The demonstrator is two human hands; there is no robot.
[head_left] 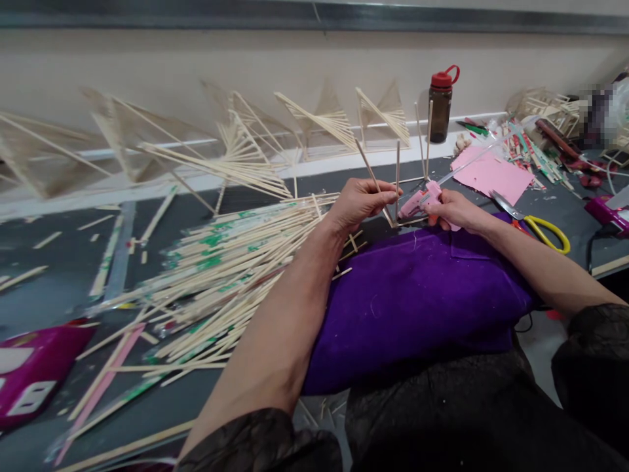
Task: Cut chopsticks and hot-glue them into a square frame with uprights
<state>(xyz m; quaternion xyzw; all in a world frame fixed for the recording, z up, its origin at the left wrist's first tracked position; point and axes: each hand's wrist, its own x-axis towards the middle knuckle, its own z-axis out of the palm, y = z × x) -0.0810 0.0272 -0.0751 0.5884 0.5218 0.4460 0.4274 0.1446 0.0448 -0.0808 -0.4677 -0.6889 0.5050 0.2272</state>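
My left hand pinches a thin wooden stick that leans up and to the left, its lower end at the corner of a small stick frame. Another stick stands upright beside my left fingertips. In my right hand is a pink glue gun, its nozzle pointing left toward that frame corner. Two more sticks rise from the back of the frame. A purple cloth lies below both hands, over the table's front edge.
Many loose sticks are heaped at the left. Finished twisted stick models line the wall. A brown bottle with a red lid, pink paper and yellow-handled scissors are at the right. A magenta object sits at far left.
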